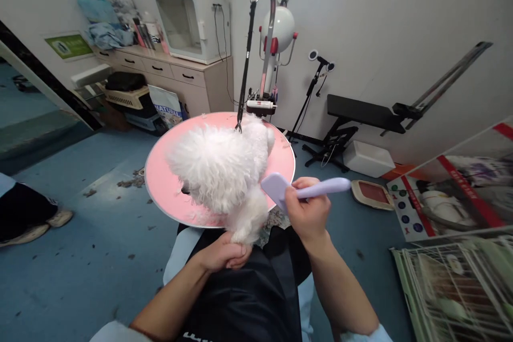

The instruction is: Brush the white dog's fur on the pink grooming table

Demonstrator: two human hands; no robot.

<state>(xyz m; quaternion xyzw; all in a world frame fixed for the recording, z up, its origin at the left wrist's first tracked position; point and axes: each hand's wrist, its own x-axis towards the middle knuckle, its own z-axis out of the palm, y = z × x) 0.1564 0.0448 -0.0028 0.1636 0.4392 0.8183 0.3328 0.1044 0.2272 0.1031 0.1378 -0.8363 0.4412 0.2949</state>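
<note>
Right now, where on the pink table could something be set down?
On the pink table, the widest patch lies between the left rim and the white dog, though hair dots it. A slimmer strip lies between its body and right rim. Crowded: the near side, with leg, left hand, right hand and purple brush.

I face a pale wall (368,21) and a drawer cabinet (219,83); dark clumps (134,179) dot the blue floor (96,272).

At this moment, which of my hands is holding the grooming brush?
Your right hand: it grips the lavender grooming brush, whereas your left hand holds the white dog's foreleg.
</note>
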